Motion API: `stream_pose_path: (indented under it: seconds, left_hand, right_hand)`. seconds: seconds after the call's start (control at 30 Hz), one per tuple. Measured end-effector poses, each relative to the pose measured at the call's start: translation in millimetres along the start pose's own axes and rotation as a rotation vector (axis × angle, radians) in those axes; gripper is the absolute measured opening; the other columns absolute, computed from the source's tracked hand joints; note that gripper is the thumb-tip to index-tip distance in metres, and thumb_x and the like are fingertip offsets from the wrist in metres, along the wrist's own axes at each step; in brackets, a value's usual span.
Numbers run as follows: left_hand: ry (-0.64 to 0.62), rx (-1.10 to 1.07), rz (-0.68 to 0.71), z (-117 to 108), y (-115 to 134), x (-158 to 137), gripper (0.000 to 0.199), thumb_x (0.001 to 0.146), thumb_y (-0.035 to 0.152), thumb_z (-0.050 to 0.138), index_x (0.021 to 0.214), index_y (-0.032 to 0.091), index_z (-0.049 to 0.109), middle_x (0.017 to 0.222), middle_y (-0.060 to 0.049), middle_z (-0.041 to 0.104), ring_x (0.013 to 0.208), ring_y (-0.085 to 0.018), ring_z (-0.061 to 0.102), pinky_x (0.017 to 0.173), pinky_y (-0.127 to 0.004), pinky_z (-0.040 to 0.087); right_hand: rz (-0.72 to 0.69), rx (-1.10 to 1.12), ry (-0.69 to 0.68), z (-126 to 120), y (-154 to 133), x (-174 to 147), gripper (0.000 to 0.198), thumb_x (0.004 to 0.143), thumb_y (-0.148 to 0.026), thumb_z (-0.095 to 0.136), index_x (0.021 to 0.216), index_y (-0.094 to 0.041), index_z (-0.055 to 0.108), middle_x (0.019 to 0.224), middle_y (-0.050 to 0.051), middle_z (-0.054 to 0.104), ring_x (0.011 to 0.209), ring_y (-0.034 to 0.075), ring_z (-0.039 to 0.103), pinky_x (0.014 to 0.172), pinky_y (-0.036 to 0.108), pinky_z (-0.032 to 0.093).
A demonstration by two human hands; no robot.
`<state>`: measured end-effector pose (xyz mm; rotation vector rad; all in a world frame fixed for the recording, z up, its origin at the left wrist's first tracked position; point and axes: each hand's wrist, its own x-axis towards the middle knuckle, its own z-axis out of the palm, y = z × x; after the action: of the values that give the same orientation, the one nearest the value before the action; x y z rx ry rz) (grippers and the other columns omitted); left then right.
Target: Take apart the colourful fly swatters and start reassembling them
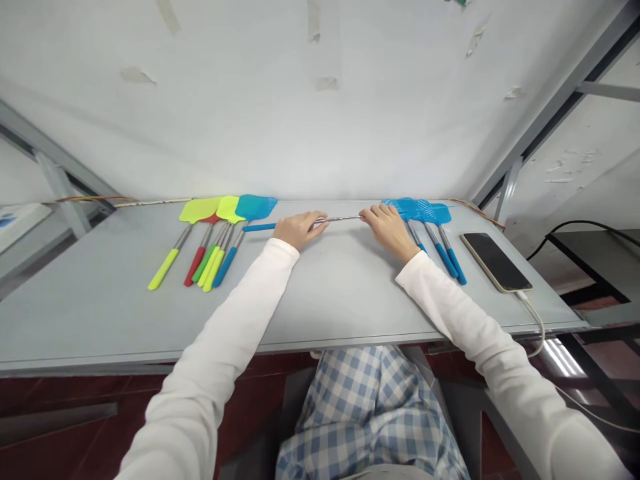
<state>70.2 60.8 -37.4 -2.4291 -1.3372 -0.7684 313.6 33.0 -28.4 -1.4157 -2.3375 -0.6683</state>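
Gripping a blue fly swatter (pixel 340 219) lying across the grey table (pixel 100 300), the left hand (pixel 299 230) closes on its handle end and the right hand (pixel 389 228) on its metal shaft, apparently telescoping it; the next move likely needs a straight, steady pull or push.

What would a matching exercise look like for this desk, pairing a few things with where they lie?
Things:
1. dark flat phone with a cable
2. fan of yellow, red, green and blue plastic fly swatters
3. blue-handled swatter with a metal rod
4. pile of all-blue swatters

Places:
a. left part of the grey table
b. held between left hand and right hand
c. far right
d. just beyond the right hand

Pairs: 1-c, 2-a, 3-b, 4-d
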Motion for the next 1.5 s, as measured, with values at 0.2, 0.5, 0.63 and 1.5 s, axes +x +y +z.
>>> stream_pose_path:
  seconds: [0.2, 0.5, 0.63, 1.5]
  left_hand:
    - [-0.07, 0.001, 0.09, 3.3, 17.1, -1.2, 0.049, 0.097, 0.053, 0.028, 0.104, 0.026, 0.068, 0.091, -0.005, 0.075, 0.077, -0.018, 0.069, 0.054, -0.03, 0.033]
    - [-0.083, 0.057, 0.122, 4.3, 18.1, 11.1, 0.056, 0.096, 0.058, 0.023, 0.1, 0.022, 0.066, 0.084, -0.008, 0.072, 0.067, -0.018, 0.065, 0.051, -0.028, 0.034]
    - [-0.09, 0.061, 0.13, 1.3, 17.7, 12.8, 0.059, 0.096, 0.058, 0.019, 0.097, 0.022, 0.065, 0.079, -0.009, 0.071, 0.061, -0.017, 0.062, 0.049, -0.029, 0.03]
    - [-0.199, 0.156, 0.001, -20.9, -33.0, -2.8, 0.045, 0.095, 0.055, 0.035, 0.097, 0.023, 0.066, 0.093, -0.006, 0.074, 0.081, -0.019, 0.066, 0.054, -0.028, 0.025]
  right_hand:
    - [-0.076, 0.053, -0.004, -4.6, -12.8, 3.8, 0.04, 0.102, -0.034, 0.027, 0.1, -0.018, 0.064, 0.085, 0.007, 0.063, 0.083, 0.021, 0.048, 0.075, 0.032, 0.026]
    - [-0.069, 0.005, 0.008, -10.2, 12.8, 7.1, 0.038, 0.101, -0.023, 0.029, 0.092, -0.019, 0.065, 0.075, 0.007, 0.062, 0.077, 0.021, 0.045, 0.07, 0.033, 0.023]
    - [-0.069, 0.001, 0.011, -12.1, 16.6, 8.2, 0.033, 0.099, -0.02, 0.033, 0.091, -0.018, 0.065, 0.075, 0.007, 0.063, 0.078, 0.021, 0.046, 0.069, 0.033, 0.023]
    - [0.146, -0.096, 0.012, -13.6, 61.8, -19.6, 0.035, 0.1, -0.033, 0.029, 0.102, -0.016, 0.06, 0.093, 0.01, 0.064, 0.087, 0.024, 0.05, 0.08, 0.033, 0.032]
